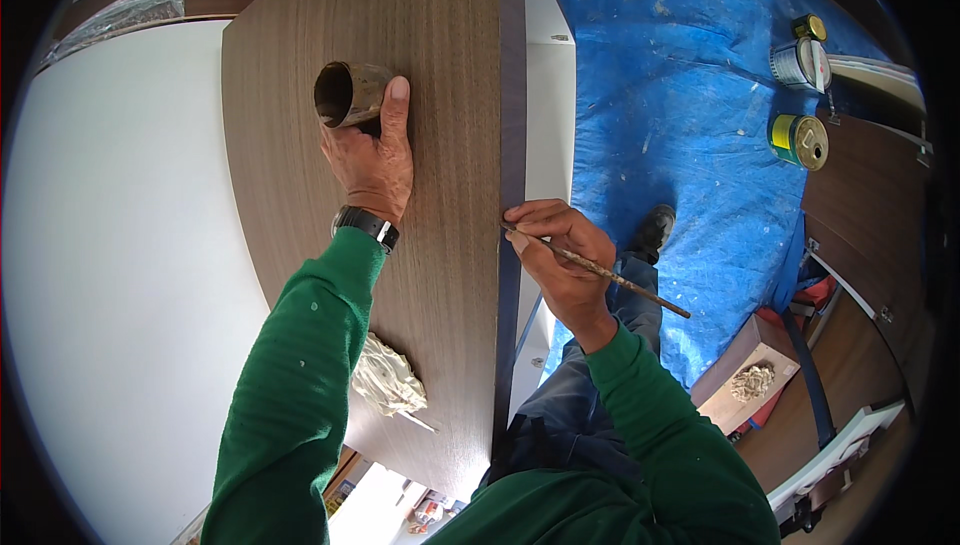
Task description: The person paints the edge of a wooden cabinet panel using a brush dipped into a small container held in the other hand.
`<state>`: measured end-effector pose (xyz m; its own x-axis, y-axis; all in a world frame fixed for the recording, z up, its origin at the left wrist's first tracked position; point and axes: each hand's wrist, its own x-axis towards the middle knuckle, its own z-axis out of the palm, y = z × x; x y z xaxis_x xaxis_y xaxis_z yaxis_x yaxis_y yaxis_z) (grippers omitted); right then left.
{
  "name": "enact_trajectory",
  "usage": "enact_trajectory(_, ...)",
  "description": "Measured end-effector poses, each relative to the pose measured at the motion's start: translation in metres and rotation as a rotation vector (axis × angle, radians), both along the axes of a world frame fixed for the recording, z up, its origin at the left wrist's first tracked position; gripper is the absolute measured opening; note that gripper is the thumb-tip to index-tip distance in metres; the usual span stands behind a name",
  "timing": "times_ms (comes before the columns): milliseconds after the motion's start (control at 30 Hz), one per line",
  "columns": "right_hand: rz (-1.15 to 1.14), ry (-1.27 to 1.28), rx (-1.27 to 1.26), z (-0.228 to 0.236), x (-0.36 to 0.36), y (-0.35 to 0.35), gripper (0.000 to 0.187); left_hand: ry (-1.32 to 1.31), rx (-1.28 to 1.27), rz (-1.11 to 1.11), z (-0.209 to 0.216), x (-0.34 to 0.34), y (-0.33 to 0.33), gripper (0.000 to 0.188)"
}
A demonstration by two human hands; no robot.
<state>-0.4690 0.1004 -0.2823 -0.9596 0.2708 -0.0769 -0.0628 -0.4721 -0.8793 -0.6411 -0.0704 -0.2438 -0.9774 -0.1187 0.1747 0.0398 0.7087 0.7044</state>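
On the brown wood-grain panel (290,145), the left hand (372,157) grips a small metal cup (348,93); at the panel's dark right edge, right hand (560,255) fingers pinch a thin brush (600,270).

A blue tarpaulin (690,95) is spread over the floor, where three tins (800,140) are set near its far edge. A crumpled white rag (385,380) is left on the panel's near end, and a carved wooden block (745,375) is seen beside stacked boards.
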Motion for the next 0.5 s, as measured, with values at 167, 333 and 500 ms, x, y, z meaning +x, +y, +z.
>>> enact_trajectory(167,-0.001,-0.004,0.010,-0.0016,0.0032,-0.0010,0.011,0.011,0.009,0.007,0.0016,0.0003,0.0028,0.077)
enact_trajectory(333,0.007,-0.013,0.017,-0.0018,0.0069,-0.0015,0.010,0.010,0.018,0.008,-0.0009,-0.0003,0.0009,0.080)
enact_trajectory(500,0.011,-0.013,0.047,0.0005,0.0086,-0.0007,0.009,-0.004,0.005,0.006,-0.0022,-0.0015,-0.0027,0.081)
